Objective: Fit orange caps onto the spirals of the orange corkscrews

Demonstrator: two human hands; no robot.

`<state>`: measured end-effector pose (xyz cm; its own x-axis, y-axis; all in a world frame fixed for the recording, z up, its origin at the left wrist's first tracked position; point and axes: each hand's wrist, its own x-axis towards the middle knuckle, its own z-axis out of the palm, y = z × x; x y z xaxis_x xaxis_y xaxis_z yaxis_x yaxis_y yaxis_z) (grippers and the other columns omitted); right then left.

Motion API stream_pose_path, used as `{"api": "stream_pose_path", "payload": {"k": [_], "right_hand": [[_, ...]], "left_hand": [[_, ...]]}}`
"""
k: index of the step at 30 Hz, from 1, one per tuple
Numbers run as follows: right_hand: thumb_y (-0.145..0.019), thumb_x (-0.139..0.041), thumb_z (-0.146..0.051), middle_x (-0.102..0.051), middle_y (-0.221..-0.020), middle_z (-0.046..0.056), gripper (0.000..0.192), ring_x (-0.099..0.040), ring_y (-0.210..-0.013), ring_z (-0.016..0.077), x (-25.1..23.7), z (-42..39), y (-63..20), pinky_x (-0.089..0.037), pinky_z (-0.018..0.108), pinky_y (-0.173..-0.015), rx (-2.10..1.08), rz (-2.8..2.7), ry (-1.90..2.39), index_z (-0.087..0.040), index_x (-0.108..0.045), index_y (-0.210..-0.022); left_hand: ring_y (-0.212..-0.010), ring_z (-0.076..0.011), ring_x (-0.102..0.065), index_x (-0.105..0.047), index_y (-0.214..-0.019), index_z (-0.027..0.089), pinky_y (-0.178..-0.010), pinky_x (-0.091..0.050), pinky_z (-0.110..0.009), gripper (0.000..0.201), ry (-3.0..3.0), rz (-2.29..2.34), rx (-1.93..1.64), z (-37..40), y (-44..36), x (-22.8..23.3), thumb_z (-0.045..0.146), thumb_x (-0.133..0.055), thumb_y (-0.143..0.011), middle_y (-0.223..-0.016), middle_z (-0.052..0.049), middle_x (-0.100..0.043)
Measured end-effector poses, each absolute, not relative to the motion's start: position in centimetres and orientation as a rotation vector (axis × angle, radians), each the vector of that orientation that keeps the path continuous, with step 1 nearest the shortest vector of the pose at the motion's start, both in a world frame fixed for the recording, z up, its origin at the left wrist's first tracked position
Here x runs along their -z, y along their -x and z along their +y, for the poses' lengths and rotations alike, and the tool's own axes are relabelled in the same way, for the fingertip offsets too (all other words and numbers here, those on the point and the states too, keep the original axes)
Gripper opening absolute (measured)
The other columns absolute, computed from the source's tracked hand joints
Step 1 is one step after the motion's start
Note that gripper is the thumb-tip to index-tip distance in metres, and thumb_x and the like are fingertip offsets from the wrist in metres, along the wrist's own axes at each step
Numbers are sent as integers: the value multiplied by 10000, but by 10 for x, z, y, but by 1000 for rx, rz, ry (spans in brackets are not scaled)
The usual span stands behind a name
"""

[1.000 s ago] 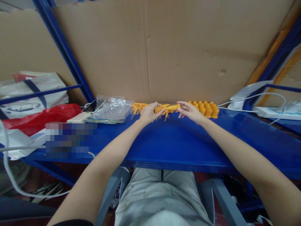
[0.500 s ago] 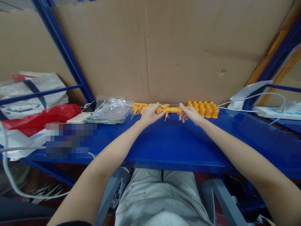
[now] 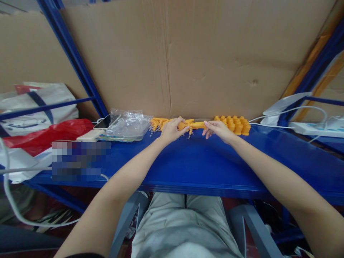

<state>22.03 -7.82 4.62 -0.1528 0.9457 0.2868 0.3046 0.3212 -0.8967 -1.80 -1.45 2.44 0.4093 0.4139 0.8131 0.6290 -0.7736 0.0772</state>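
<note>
Head view: both bare hands meet at the back of a blue table (image 3: 193, 161), the left hand (image 3: 170, 130) and the right hand (image 3: 218, 131) holding one yellow piece (image 3: 198, 125) between them. The piece lies crosswise, roughly level, its round end toward the left hand and its narrower shaft running to the right hand. The left thumb and forefinger curve about the round end; how the other left fingers sit is hidden behind the hand. The right thumb and forefinger pinch the far end of the shaft, while the remaining right fingers hang loosely bent beneath. Whether the piece touches the table cannot be told.

Beside and behind the left hand lie yellow parts (image 3: 156, 123) with thin curly strands trailing from them onto the table. Just past the right hand, yellow blocks (image 3: 238, 126) stand packed together in rows, partly covered by that hand. Farther left are clear bags (image 3: 131, 126) in a flat stack, a phone (image 3: 103, 122), a white box (image 3: 89, 135) and a red bag (image 3: 57, 133), with a pale tote (image 3: 56, 104) behind. On the right, a white strip (image 3: 315, 129) lies with cables near it. Cardboard (image 3: 204, 53) rises behind the table, between blue posts (image 3: 72, 61). Below the table edge show grey trousers (image 3: 185, 222) and grey chair arms (image 3: 255, 225).
</note>
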Motion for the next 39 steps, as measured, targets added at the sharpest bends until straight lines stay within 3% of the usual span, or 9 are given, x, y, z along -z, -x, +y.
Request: {"api": "stream_pose_path", "payload": {"k": [5,15,28,33,37,39], "right_hand": [[-856,-554,-780,-659,-527,76,661,-580,-429,111,-49,-81,-211,-393,225,-447,-892,-1561,1295,-150,-635,-671],[-954,-484,-690,-612,-466,63,643,-553,-386,102,-52,-84,-207,-376,201,-411,-936,-1497,1383,-139,-643,-664],[-868,-464,-823,-575,-434,77,708,-561,-402,148,-47,-82,-208,-400,253,-405,-909,-1491,1408,-177,-632,-634],[-889,-465,-799,-685,-602,104,680,-597,-432,152,-43,-75,-215,-416,264,-414,-932,-1523,1338,-157,-667,-795],[-896,-680,-555,-764,-918,84,392,-688,-622,133,-43,-73,-220,-502,226,-527,-921,-1538,1186,-182,-682,-1016],[-855,-754,-437,-760,-947,61,327,-701,-682,125,-43,-74,-222,-528,220,-597,-924,-1562,1131,-190,-691,-1060]], "left_hand": [[-867,-195,-711,-658,-983,204,-745,-529,-281,208,2416,-921,1278,-15,17,-24,385,-705,-890,-926,-37,-758],[-866,-192,-708,-646,-989,214,-739,-523,-280,217,2441,-918,1265,-16,17,-24,406,-690,-899,-919,-31,-749],[-915,-210,-714,-654,-1011,216,-775,-535,-296,219,2454,-957,1219,-18,16,-25,402,-687,-900,-983,-49,-753],[-893,-201,-712,-653,-1004,222,-758,-531,-287,227,2458,-962,1222,-17,17,-25,420,-683,-899,-964,-37,-756],[-887,-198,-705,-650,-995,217,-768,-531,-289,217,2459,-981,1232,-15,17,-25,408,-686,-899,-962,-40,-756],[-890,-201,-704,-648,-991,216,-780,-532,-296,213,2457,-985,1235,-15,17,-25,402,-688,-898,-958,-42,-755]]}}
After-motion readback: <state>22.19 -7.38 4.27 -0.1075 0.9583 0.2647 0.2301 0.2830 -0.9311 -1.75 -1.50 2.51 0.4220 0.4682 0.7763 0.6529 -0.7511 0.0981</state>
